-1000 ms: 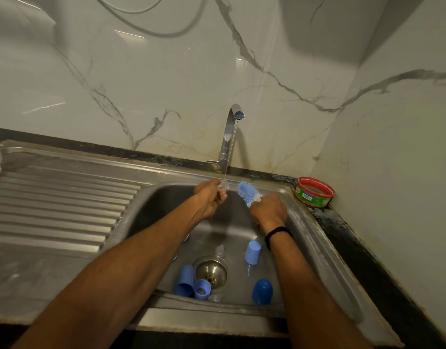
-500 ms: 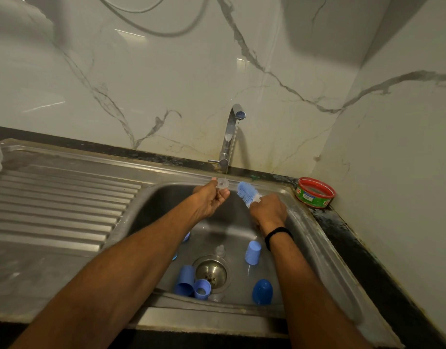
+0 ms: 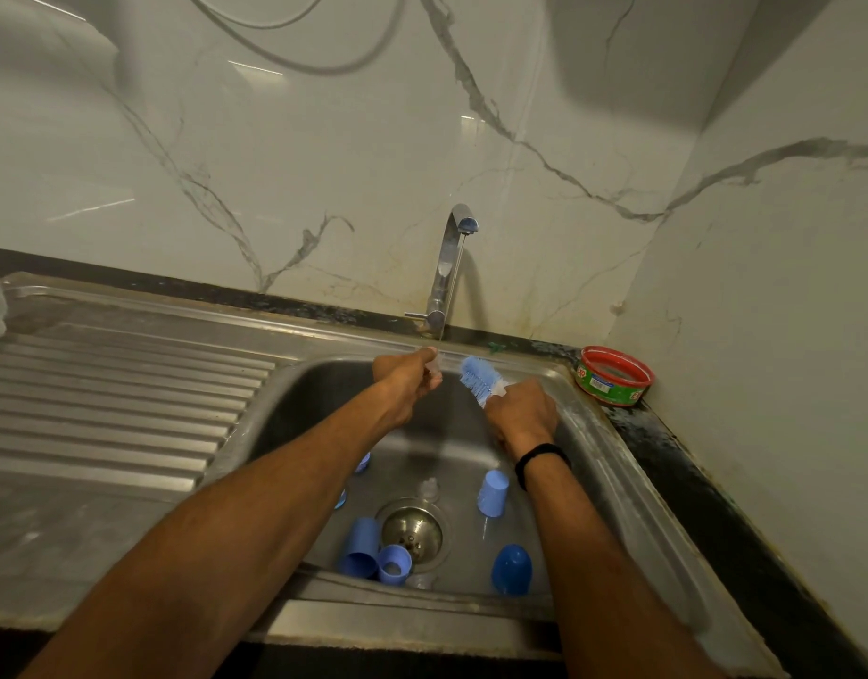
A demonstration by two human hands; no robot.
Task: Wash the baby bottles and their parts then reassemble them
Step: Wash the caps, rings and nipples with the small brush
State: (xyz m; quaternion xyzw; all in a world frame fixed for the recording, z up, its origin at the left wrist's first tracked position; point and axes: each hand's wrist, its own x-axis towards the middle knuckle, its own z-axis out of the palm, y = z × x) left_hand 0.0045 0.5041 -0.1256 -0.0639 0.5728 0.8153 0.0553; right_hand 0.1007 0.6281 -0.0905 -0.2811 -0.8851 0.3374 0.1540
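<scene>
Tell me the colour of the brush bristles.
Blue; the brush shows in the head view.

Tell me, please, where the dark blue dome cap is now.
In the head view, the dark blue dome cap stands on the sink floor near its front wall, right of the drain strainer.

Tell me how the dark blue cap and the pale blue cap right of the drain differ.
Colour: the dark blue cap is deep blue; the pale blue cap is light. Shape: the dark one has a rounded dome top, the pale one a flat top. Place: the dark one stands nearer the sink's front wall, the pale one farther back. Both stand in the sink.
</scene>
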